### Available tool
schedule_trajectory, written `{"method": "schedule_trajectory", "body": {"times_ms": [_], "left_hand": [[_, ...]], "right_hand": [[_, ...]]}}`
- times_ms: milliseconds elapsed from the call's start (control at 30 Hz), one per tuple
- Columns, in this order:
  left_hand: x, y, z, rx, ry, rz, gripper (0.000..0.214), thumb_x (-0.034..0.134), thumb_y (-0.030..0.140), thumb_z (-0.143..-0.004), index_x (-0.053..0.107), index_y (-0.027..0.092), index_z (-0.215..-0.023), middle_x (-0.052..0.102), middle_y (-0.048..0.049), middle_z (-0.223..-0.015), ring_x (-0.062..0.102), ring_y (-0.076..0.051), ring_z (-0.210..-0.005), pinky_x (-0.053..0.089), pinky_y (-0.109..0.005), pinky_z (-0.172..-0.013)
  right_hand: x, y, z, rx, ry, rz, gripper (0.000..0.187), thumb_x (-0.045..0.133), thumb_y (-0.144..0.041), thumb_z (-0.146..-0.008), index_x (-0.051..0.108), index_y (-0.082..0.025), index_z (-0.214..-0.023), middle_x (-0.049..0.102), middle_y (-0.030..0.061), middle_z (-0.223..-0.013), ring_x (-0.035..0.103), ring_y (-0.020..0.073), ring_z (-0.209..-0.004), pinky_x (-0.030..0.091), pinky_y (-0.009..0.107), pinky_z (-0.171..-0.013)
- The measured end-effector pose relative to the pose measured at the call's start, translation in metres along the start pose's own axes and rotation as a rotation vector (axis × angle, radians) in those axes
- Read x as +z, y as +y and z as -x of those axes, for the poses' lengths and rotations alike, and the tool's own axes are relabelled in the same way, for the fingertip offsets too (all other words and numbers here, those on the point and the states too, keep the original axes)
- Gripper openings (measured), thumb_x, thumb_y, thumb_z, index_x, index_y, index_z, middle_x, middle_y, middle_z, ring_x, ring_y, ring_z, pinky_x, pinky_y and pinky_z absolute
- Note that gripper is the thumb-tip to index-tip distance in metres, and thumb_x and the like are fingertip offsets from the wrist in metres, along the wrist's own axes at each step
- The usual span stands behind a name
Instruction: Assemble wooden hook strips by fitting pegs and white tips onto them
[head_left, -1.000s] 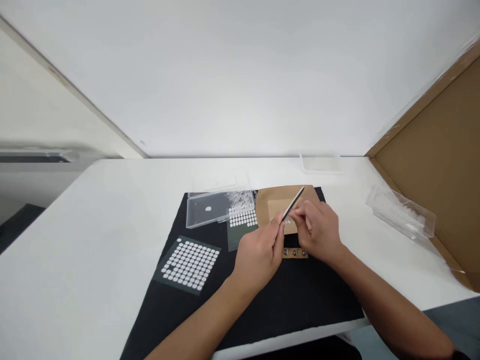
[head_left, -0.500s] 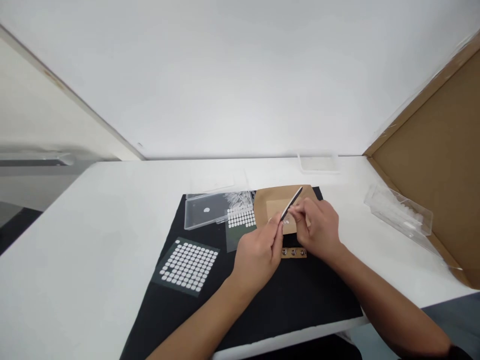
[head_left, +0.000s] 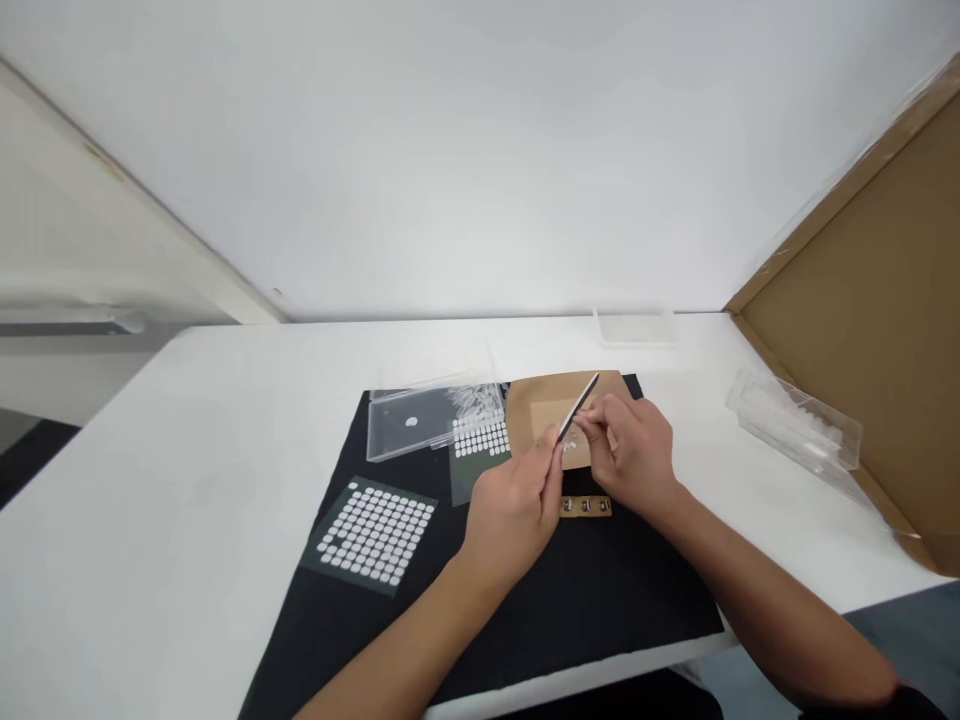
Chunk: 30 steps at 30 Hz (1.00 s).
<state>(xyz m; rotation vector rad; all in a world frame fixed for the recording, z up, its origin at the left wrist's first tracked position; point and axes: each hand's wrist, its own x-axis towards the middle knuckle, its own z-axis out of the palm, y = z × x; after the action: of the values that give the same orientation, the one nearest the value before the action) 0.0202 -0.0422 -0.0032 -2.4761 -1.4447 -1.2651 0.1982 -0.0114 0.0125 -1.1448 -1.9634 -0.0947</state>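
right hand (head_left: 636, 455) holding slim tool (head_left: 579, 405), left hand (head_left: 516, 508) beside

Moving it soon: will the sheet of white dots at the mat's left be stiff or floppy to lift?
Probably floppy and light: the dot sheet lies thin and flat on the black mat. Its see-through film is likely slippery, its edge hard to catch.

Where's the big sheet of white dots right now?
Head view: the dot sheet lies at left on the black mat, left of the left hand, in front of the clear tray.
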Motion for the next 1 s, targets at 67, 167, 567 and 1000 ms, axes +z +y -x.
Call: {"method": "schedule_trajectory", "body": {"times_ms": [67, 167, 567, 1000], "left_hand": [[0.000, 0.000, 0.000, 0.001, 0.014, -0.005, 0.029, 0.047, 0.022, -0.112, 0.069, 0.011, -0.127, 0.079, -0.0062, -0.079, 0.072, -0.018, -0.058, 0.051, -0.027, -0.056], [-0.002, 0.001, 0.000, -0.001, 0.004, 0.005, 0.029, 0.047, 0.022, -0.112, 0.069, 0.013, -0.128, 0.079, -0.0061, -0.080, 0.073, -0.018, -0.060, 0.052, -0.026, -0.057], [-0.013, -0.004, -0.008, -0.281, 0.007, 0.220, 0.033, 0.050, 0.025, -0.110, 0.064, 0.023, -0.139, 0.078, -0.0085, -0.131, 0.079, -0.023, -0.112, 0.062, -0.030, -0.090], [-0.019, -0.001, -0.016, -0.380, -0.121, 0.615, 0.020, 0.061, 0.030, -0.104, 0.078, 0.020, -0.110, 0.083, -0.0046, -0.105, 0.079, -0.020, -0.098, 0.062, -0.028, -0.087]], "right_hand": [[0.000, -0.001, 0.001, -0.007, -0.034, -0.014, 0.024, 0.057, -0.022, -0.107, 0.054, -0.023, -0.083, 0.068, -0.0004, -0.075, 0.055, 0.0157, -0.063, 0.034, 0.033, -0.064], [-0.002, -0.003, 0.002, -0.001, -0.059, -0.066, 0.024, 0.059, -0.022, -0.106, 0.054, -0.023, -0.083, 0.067, -0.0010, -0.074, 0.055, 0.0151, -0.063, 0.036, 0.033, -0.064], [-0.003, 0.001, 0.009, -0.086, 0.216, -0.078, 0.020, 0.078, -0.018, -0.097, 0.061, -0.024, -0.089, 0.077, -0.0008, -0.079, 0.075, 0.0171, -0.073, 0.046, 0.031, -0.062], [-0.010, 0.000, 0.016, -0.305, 0.256, 0.123, 0.020, 0.085, -0.016, -0.093, 0.068, -0.024, -0.097, 0.082, -0.0033, -0.082, 0.070, 0.0112, -0.063, 0.039, 0.032, -0.058]]}}
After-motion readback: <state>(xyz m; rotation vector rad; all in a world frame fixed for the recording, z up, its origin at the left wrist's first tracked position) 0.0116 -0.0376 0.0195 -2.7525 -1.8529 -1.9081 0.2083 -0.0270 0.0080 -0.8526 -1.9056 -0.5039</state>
